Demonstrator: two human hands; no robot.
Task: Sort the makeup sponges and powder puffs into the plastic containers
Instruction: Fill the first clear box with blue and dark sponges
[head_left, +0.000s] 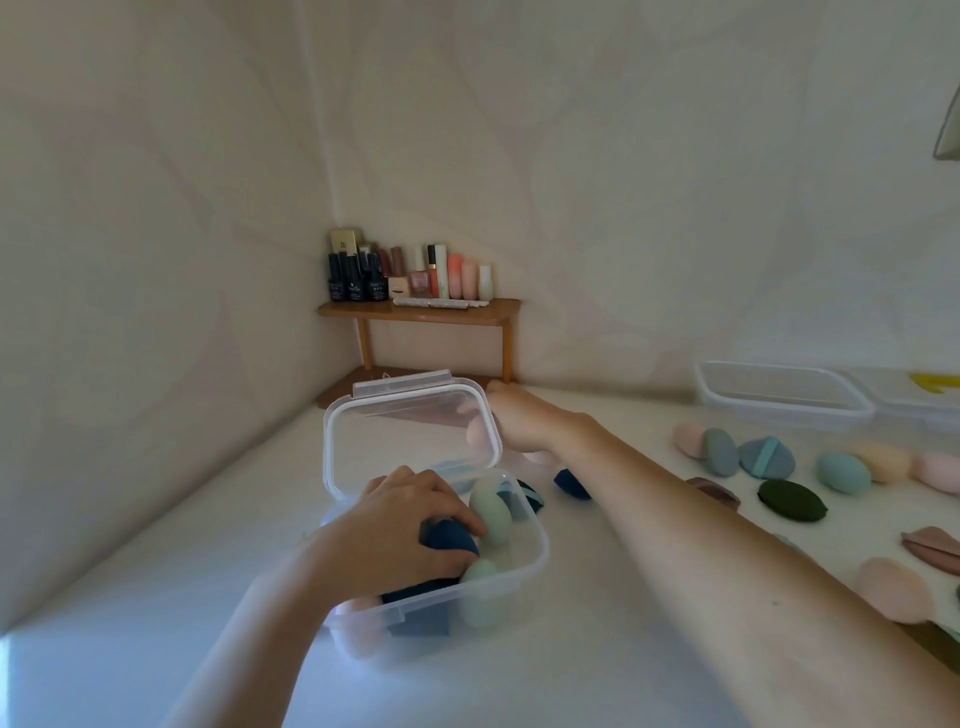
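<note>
A clear plastic container stands on the white table, its hinged lid tilted up. Inside lie several sponges: pale green ones, a pink one and dark blue ones. My left hand is inside the box, fingers closed on a dark blue sponge. My right hand reaches past the box and grips the lid's right edge. A dark blue puff lies just behind the box.
Loose sponges and puffs in pink, teal, blue, peach and dark green lie across the table's right side. Two more clear containers stand at the back right. A small wooden shelf with cosmetics bottles stands in the corner.
</note>
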